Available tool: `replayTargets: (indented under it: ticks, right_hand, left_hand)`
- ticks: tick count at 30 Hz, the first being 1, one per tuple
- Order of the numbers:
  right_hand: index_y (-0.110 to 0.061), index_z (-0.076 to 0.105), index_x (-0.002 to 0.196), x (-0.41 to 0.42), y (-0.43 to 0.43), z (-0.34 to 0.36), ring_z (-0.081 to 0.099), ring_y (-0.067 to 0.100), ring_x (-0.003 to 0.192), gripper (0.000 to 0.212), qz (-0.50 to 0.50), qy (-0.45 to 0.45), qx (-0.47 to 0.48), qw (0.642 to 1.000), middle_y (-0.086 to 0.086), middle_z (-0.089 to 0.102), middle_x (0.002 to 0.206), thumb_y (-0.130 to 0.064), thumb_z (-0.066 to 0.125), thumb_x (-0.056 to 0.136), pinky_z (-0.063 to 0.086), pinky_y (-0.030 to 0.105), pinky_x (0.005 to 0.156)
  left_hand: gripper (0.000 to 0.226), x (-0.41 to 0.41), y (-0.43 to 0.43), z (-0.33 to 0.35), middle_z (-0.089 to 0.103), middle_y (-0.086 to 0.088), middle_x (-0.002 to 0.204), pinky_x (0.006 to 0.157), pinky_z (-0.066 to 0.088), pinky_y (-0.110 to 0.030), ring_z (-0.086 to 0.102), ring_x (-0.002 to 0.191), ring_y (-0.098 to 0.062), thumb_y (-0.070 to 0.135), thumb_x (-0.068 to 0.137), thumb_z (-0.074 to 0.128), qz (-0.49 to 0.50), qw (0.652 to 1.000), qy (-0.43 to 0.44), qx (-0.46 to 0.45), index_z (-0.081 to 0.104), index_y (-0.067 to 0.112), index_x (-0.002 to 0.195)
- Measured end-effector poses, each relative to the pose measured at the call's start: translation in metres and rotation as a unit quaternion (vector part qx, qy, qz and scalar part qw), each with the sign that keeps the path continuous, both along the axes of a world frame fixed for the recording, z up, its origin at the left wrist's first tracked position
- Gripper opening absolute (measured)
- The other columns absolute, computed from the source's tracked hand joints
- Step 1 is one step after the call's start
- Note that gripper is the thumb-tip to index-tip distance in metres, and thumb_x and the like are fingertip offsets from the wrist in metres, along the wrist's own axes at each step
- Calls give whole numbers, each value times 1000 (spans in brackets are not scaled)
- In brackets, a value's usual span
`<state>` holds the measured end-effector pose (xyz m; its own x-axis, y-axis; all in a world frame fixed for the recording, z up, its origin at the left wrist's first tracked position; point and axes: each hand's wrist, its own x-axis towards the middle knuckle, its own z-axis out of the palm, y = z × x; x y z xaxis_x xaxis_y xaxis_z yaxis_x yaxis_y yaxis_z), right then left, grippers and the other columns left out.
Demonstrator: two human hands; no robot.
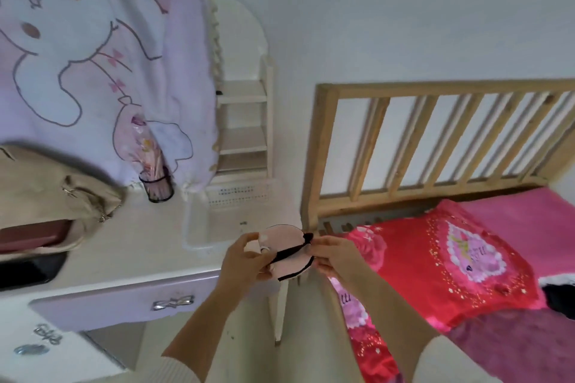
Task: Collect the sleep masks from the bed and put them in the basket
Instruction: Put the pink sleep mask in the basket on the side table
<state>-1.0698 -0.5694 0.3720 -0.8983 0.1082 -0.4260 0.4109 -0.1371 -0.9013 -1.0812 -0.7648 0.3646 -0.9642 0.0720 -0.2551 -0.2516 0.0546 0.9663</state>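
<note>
A pale pink sleep mask [287, 247] with black trim and a black strap is held between both hands, above the gap between desk and bed. My left hand [244, 260] grips its left side. My right hand [334, 253] pinches its right end by the strap. A white perforated basket [238, 193] sits at the back of the desk, beyond the hands. On the bed's right edge lies a black and white object [558, 294]; I cannot tell if it is a mask.
A white desk [140, 242] with a lilac drawer [124, 305] stands on the left, carrying a beige bag [53, 193], a black mesh cup [158, 185] and a bunny blanket [93, 56]. The bed has a red pillow [451, 258] and a wooden headboard [435, 137].
</note>
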Motion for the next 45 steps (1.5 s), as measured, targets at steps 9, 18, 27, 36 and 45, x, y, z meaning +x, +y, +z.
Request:
replayTargets:
  ticks: [9,18,27,36,45]
  right_hand:
    - [-5,68,74,-148,-69,-46,60,17,51,13,32,-37,67,997,14,64,66,8,66,76,52,21,50]
    - [4,67,79,-243,-129,-118,58,25,55,6,12,-132,103,986,18,64,68,7,64,75,48,31,55]
    - [-8,68,110,-248,-106,-119,59,17,95,31,105,-95,239,961,-2,59,98,-14,65,79,44,22,79]
    - [-17,70,96,-164,62,-53,64,9,81,17,-83,-17,342,936,-6,70,89,-15,61,82,52,21,78]
    - [-13,67,107,33,287,-94,67,26,95,30,-237,-184,364,882,8,72,101,-24,63,80,49,33,82]
  left_hand:
    - [47,-126,-69,-45,72,-2,94,80,49,-32,63,92,-22,22,87,65,53,975,47,-209,53,22,132]
    - [61,-192,-133,-101,45,-19,135,99,40,-45,37,124,-36,18,89,57,57,899,17,-433,34,15,145]
    - [60,-214,-112,-97,34,-20,147,103,35,-53,30,134,-39,9,82,60,20,847,83,-524,42,11,139]
    - [40,-238,94,-64,42,-10,143,109,37,-43,35,133,-29,15,89,53,-179,839,277,-433,51,17,129]
    - [38,-111,369,-109,51,-7,132,107,38,-36,44,127,-25,17,87,53,-459,741,303,-385,52,15,125]
